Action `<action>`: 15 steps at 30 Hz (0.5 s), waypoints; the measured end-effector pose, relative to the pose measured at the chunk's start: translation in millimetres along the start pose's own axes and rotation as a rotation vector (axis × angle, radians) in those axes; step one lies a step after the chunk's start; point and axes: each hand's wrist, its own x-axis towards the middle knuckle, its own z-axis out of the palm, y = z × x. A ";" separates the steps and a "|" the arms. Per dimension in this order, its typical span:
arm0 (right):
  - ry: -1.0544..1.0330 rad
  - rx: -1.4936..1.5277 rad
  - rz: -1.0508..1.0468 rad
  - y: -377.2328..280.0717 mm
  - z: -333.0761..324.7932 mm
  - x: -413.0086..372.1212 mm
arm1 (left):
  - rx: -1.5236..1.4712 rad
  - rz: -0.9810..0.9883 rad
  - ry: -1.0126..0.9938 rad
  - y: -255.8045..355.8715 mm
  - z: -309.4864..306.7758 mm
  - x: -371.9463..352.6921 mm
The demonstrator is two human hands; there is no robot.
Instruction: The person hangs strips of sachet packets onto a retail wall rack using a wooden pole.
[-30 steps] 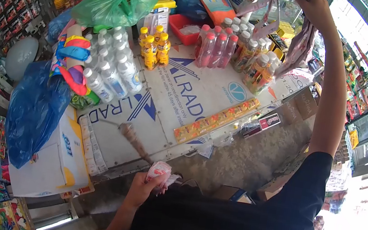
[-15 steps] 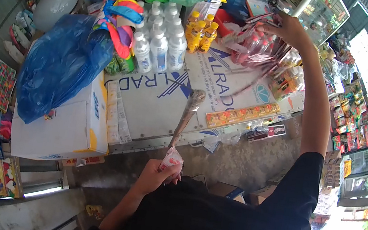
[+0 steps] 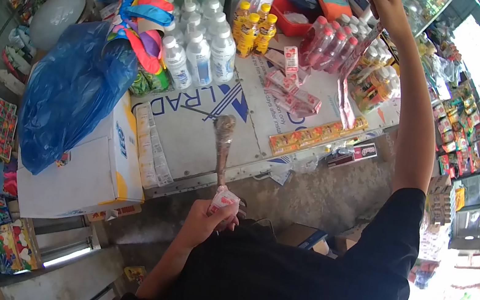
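Observation:
My left hand is closed around a pink-and-white wrapper low in the view. From it rises a brown stick with a thicker, plastic-wrapped end. Up at the top edge, my right hand is raised with its fingers closed, partly cut off. A long strip of pink-and-white sachets hangs below it toward the table and seems to be in its grip. More pink-and-white sachets lie folded on the tabletop, in front of the red-capped pink bottles.
White-capped bottles and yellow bottles stand at the back. A blue plastic bag rests on a white carton at left. An orange strip of packets lies along the front edge.
My right hand has risen toward the top edge, drawing the strip out to hang long. The sachets on the table now show plainly. The stick in my left hand has swung left and more upright.

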 end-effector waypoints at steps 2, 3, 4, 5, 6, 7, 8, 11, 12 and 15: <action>0.006 -0.024 -0.009 -20.1 -15.7 -20.1 | 0.013 -0.020 -0.020 4.9 1.2 1.0; 0.008 -0.047 0.062 -35.0 -20.9 -34.1 | 0.022 -0.033 -0.027 7.6 2.1 1.6; 0.012 -0.070 0.133 -42.4 -26.1 -45.0 | 0.031 -0.044 -0.049 9.2 3.5 2.5; 0.020 -0.029 0.077 -41.3 -31.6 -54.0 | 0.013 -0.039 -0.060 10.5 4.8 3.4; 0.032 -0.038 0.095 -44.5 -39.3 -66.8 | -0.006 -0.038 -0.067 11.2 5.4 3.1; 0.104 -0.083 0.130 -52.6 -46.2 -82.0 | 0.001 -0.052 -0.077 12.5 5.0 3.7; 0.168 -0.123 0.161 -62.4 -49.8 -96.6 | 0.011 -0.051 -0.099 13.9 4.1 5.0; 0.225 -0.189 0.219 -80.8 -63.8 -143.0 | 0.026 -0.052 -0.132 13.3 -16.6 6.4; 0.258 -0.106 -0.099 -60.8 -63.2 -155.0 | 0.031 -0.056 -0.194 10.8 -24.5 6.5; 0.253 -0.102 0.199 -119.2 -47.7 -209.4 | 0.026 -0.065 -0.212 5.6 -40.5 0.7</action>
